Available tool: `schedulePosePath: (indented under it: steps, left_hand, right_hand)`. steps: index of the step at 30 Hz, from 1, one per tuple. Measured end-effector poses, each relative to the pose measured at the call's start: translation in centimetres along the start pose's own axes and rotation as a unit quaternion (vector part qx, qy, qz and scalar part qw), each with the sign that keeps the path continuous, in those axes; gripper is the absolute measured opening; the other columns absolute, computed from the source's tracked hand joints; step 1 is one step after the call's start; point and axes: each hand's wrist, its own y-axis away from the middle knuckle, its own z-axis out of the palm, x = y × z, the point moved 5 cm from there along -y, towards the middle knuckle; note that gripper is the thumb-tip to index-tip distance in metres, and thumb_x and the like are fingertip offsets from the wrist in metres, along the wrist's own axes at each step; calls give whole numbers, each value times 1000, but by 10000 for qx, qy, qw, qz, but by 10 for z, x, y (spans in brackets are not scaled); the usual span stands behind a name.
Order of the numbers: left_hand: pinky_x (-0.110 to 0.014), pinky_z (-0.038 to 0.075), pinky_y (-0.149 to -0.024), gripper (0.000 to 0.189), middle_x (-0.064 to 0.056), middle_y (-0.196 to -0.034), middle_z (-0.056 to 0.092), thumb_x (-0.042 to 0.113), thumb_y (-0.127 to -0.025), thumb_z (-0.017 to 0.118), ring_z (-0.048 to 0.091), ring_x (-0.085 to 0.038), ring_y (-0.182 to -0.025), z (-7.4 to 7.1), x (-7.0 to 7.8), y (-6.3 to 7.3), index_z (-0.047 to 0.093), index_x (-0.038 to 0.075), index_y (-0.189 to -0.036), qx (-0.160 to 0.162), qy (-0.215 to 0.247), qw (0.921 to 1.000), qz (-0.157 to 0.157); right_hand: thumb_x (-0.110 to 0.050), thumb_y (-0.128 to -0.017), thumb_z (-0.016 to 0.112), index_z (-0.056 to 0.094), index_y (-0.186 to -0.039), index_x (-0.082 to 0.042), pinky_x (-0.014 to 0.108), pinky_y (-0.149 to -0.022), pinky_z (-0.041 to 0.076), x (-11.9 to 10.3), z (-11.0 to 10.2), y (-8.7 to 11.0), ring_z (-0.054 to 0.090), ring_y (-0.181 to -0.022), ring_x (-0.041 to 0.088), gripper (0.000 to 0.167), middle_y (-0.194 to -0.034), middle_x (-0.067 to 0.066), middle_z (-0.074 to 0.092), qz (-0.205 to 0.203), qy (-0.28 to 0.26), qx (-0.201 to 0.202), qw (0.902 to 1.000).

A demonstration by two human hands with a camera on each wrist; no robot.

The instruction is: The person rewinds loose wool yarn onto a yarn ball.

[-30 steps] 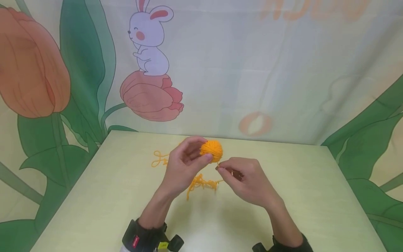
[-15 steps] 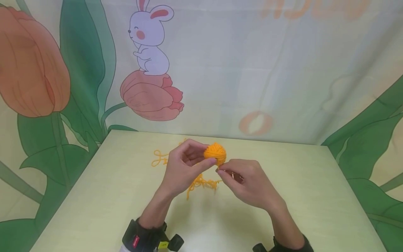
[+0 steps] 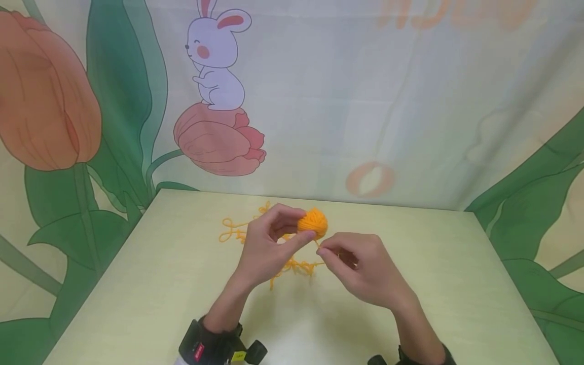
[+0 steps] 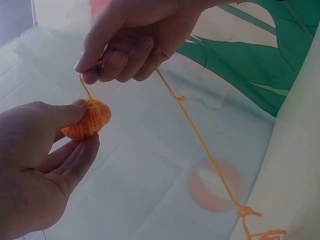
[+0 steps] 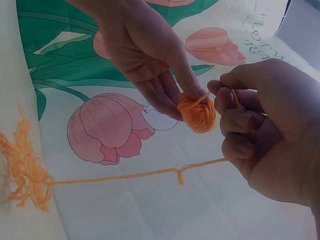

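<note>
A small ball of orange yarn (image 3: 314, 223) is held above the table between the thumb and fingertips of my left hand (image 3: 269, 248). Close to its right, my right hand (image 3: 365, 266) pinches the yarn strand (image 4: 86, 86) just off the ball, thumb against forefinger. From under the curled fingers of that hand the strand runs on, with a small knot (image 5: 180, 175) along it, down to a loose tangle of yarn (image 5: 25, 165) on the table. In the head view my left hand partly hides the tangle.
More loops of loose yarn (image 3: 231, 230) lie on the pale table (image 3: 159, 284), left of my left hand. A printed fabric backdrop (image 3: 319, 101) with tulips and a rabbit rises behind the table's far edge. Each wrist wears a black camera strap.
The ball has shifted slightly right and turned in my left fingers. My right hand has moved a little down and right, with more strand now showing between it and the ball.
</note>
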Motion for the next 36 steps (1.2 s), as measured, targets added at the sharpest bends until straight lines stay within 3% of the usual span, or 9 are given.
schedulePosePath:
  steps: [5,12,20,25,30,36]
  left_hand:
    - [-34,71,-98,37,-11,-119,83,-2,-93,90,83,-21,-104,3,-1,0,75,6,-126,-271,-10,9996,-5]
    - [-33,72,-97,35,-11,-117,83,0,-94,90,83,-20,-101,8,-1,2,76,8,-125,-658,149,9975,-229]
    - [-35,71,-98,36,-13,-120,80,0,-94,90,82,-20,-103,15,3,5,76,8,-126,-1387,510,9883,-374]
    - [-36,71,-97,38,-20,-122,78,-3,-94,88,82,-17,-104,17,7,6,74,3,-129,-1678,792,9821,-320]
    - [-38,72,-96,38,-25,-122,77,-5,-95,86,82,-16,-103,17,13,7,74,0,-131,-1830,1012,9776,-222]
    - [-36,72,-95,38,-29,-122,75,-9,-94,83,81,-16,-101,16,14,7,72,-2,-129,-1741,1258,9765,-170]
  right_hand:
    - [10,-98,78,82,-100,-13,15,-53,39,-6,-9,-1,44,-60,2,23,-77,-6,68,97,-395,273,9988]
    - [17,-94,76,82,-100,-7,16,-50,38,-5,-20,0,49,-59,4,26,-74,-3,68,103,-409,806,9959]
    - [8,-99,79,79,-102,-1,16,-52,43,2,-24,0,54,-62,6,9,-83,4,76,294,-295,1026,9939]
    - [14,-94,79,80,-103,-2,17,-52,44,10,-23,-1,50,-61,7,19,-80,6,73,292,-123,1113,9933]
    - [11,-96,81,80,-102,-2,16,-51,42,15,-20,-3,47,-59,8,15,-78,4,71,110,-58,1143,9934]
    - [14,-93,80,81,-105,-3,16,-53,50,22,-15,-4,50,-58,9,21,-79,6,73,66,-31,1105,9939]
